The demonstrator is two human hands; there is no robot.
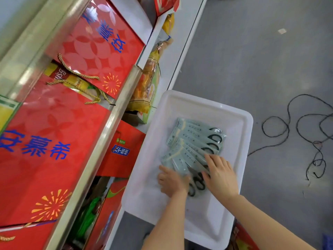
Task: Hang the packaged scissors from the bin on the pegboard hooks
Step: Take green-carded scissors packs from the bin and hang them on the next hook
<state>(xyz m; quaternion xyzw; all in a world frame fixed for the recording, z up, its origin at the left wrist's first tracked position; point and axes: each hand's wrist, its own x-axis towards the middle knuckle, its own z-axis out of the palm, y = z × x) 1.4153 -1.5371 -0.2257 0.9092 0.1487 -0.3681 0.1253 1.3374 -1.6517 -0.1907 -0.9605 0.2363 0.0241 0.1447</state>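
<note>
The task is judged to be at its very start: all the packaged scissors (pixel 196 141) that can be seen are lying in the white bin (pixel 239 120), fanned out in an overlapping pile, and no pegboard or hooks are shown in this view, so nothing can be counted as hung. What is left, as far as can be told, is the whole job: a packet has to be lifted out, carried to the hooks and threaded on, then the same done for the rest. Both hands are lowered into the bin at the near end of the pile. The left hand (pixel 172 181) is laid palm down on the near-left packets, its fingers curled loosely over their edge; whether a packet is actually gripped cannot be told. The right hand (pixel 220 175) is spread flat and open, fingers pointing away from the person, pressed on top of the packets just beside the left hand; nothing is closed in it. Black scissor handles are seen between the two hands. Both forearms are stretched forward and down from the lower edge of the view. To the left of the left hand, red gift boxes (pixel 54 141) are stacked on shelves; to the right of the right hand, a dark cable (pixel 288 123) is left coiled on the grey floor (pixel 252 51).
</note>
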